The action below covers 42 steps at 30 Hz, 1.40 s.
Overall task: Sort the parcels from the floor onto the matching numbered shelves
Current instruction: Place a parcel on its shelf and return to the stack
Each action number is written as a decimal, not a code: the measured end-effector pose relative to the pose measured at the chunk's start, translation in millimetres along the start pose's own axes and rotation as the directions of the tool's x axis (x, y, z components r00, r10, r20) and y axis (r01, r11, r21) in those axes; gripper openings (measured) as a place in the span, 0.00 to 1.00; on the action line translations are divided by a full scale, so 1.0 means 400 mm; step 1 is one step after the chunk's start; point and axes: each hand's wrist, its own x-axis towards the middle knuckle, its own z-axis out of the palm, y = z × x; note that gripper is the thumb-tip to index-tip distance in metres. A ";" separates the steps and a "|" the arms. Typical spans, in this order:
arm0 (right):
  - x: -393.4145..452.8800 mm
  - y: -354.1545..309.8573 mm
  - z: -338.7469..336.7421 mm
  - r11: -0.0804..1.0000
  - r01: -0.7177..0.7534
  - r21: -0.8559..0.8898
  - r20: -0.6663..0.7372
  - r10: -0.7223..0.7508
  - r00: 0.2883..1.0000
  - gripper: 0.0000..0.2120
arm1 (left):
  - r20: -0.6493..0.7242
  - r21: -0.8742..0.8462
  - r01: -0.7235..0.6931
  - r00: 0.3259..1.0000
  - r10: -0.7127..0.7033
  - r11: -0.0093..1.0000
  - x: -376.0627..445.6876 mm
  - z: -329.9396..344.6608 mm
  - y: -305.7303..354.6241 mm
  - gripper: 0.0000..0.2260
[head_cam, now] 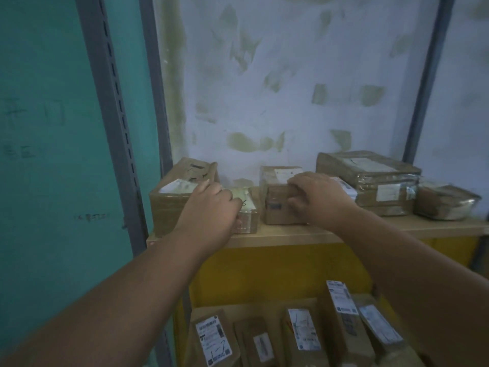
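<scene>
Your two hands reach onto the wooden shelf [304, 233], which carries a row of parcels against the patchy white wall [291, 88]. Your left hand [211, 207] lies over the small taped parcel [247, 215] at the near edge of the shelf, fingers curled down over its near left side; the contact itself is hidden under the hand, so you cannot tell whether the fingers clamp it or only rest on it. This small parcel sits just beside the large left box [172, 197], touching or nearly touching it. Your right hand [317, 200] grips the middle box [277, 197], fingers curled over its top near edge and thumb against its front face; the box stands on the shelf, right of the small taped parcel. Further right, a wide flat parcel [370, 178] wrapped in clear tape rests on the shelf, with a low foil-edged packet [447, 202] at the far right end. A grey slotted upright [116, 123] stands at the left, beside the teal panel [47, 128]. Below the shelf, in front of a yellow back panel [264, 274], several labelled parcels [304, 332] stand packed side by side on the lower level
</scene>
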 end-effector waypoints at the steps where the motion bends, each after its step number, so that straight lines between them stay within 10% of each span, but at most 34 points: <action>1: 0.001 0.001 0.001 0.999 -0.006 0.032 0.005 0.005 1.000 0.20 | 0.007 0.002 0.009 1.000 -0.009 1.000 0.001 0.000 0.001 0.08; 10: 0.015 0.039 0.015 0.993 0.006 0.115 -0.056 0.000 0.998 0.14 | -0.001 -0.076 0.043 0.999 -0.043 0.996 0.035 -0.022 0.043 0.17; 15: 0.022 0.125 -0.006 0.967 -0.085 0.239 0.044 0.076 0.996 0.29 | 0.074 -0.296 0.174 0.985 -0.159 0.939 0.147 -0.044 0.121 0.27; 22: 0.051 0.188 -0.018 0.903 -0.034 0.428 0.112 -0.015 0.994 0.12 | 0.197 -0.393 0.333 0.941 -0.275 0.857 0.199 -0.006 0.143 0.20; 42: 0.014 0.144 -0.026 0.914 0.057 0.402 0.051 -0.084 0.995 0.15 | 0.135 -0.380 0.326 0.945 -0.297 0.865 0.145 -0.045 0.142 0.17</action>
